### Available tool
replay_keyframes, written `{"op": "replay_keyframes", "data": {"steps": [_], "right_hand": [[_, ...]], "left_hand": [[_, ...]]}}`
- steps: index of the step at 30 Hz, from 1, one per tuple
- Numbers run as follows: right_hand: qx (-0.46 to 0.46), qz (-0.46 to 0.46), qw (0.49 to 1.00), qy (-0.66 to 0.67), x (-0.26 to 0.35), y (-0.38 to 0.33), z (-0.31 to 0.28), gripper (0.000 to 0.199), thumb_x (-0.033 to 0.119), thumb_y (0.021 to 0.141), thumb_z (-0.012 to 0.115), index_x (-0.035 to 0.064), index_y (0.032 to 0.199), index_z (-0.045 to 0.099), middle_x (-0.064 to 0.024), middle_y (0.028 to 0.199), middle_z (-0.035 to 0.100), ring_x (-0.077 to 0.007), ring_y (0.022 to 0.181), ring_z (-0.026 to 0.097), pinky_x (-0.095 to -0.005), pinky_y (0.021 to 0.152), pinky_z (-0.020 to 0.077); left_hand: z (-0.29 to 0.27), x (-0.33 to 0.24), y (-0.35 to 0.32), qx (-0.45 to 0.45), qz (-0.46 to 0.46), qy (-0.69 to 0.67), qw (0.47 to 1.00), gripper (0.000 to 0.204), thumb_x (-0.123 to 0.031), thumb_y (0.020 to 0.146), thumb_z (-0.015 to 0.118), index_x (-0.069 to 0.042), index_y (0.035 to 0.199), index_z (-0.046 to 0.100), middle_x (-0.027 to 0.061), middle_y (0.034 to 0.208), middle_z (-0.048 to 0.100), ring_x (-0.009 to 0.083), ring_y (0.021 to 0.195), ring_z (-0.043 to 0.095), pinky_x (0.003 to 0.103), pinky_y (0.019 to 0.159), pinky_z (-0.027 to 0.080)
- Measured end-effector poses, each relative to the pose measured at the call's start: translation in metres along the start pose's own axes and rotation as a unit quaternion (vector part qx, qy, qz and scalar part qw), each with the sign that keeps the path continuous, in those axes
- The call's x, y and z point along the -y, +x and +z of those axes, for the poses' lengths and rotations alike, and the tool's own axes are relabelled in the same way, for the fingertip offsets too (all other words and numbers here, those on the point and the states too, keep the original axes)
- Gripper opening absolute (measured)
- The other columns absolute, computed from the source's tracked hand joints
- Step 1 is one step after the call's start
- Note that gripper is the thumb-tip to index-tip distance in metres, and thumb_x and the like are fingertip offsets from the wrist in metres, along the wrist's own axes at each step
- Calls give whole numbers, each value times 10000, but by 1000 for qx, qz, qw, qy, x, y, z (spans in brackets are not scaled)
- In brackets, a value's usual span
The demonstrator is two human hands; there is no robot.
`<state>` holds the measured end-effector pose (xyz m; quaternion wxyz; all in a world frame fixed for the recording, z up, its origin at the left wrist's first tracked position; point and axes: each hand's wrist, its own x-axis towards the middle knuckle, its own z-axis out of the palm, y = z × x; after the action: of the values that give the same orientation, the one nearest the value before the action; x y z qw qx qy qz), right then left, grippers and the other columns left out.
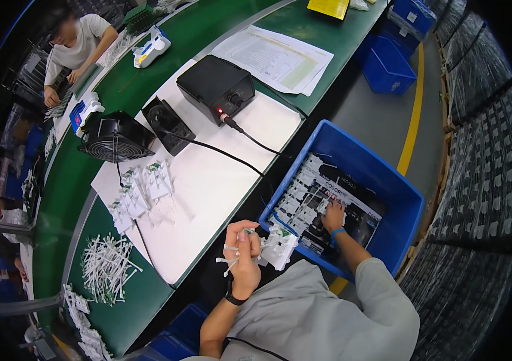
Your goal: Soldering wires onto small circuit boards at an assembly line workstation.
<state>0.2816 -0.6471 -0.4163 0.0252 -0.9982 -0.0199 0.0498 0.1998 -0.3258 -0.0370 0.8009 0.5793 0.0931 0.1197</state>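
Partly filled: blue bin (406, 210) — right hand (332, 218) inside, grip unclear | left hand (246, 263) curled round white leads (226, 260) | left of both: white housings (159, 181) on bench (151, 298)

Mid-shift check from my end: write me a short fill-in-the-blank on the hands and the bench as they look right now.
1. The right hand reaches into the ____ bin.
2. The left hand grips thin strips coloured ____.
3. A pile of similar strips lies on the ____ part of the bench.
4. The small light on the black box glows ____.

Missing words: blue; white; green; red.
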Motion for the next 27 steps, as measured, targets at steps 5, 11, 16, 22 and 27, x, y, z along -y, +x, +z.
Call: {"op": "replay_keyframes", "data": {"steps": [5,11,16,22,27], "right_hand": [[-31,89,996,7,-31,-14,7,485,288,689,792,11,1066,665,-215,1169,601,-376,1173,547,-539,1132,327],[-1,-70,985,161,-36,-14,-7,436,169,667,761,62,1044,571,-188,1152,578,-407,1213,511,-529,1098,354],[39,-142,967,206,-21,19,-1,425,139,676,756,54,1053,579,-219,1161,565,-442,1163,528,-509,1023,434],[62,-141,966,210,-8,58,10,459,130,713,750,51,1139,598,-214,1165,620,-435,1125,587,-513,979,477],[85,-138,961,224,9,65,-8,462,133,729,775,51,1151,606,-197,1171,607,-411,1130,591,-492,963,494]], "left_hand": [[1,1,-4,-14,-23,10,1000,288,-282,1107,430,-29,1139,563,-70,623,339,32,564,254,247,531,184],[3,4,-4,20,-23,-20,999,289,-277,1116,390,-48,1155,563,-67,632,292,44,581,242,250,548,193],[11,-1,-2,41,-27,-35,998,276,-249,1112,395,-34,1154,563,-66,632,293,45,579,246,247,553,192],[10,-2,-1,12,-9,-17,1000,290,-283,1099,428,-26,1122,561,-59,600,331,41,539,259,254,517,190],[2,1,-2,4,-23,-28,999,264,-251,1110,414,-37,1142,565,-74,618,312,28,563,233,243,533,172]]}}
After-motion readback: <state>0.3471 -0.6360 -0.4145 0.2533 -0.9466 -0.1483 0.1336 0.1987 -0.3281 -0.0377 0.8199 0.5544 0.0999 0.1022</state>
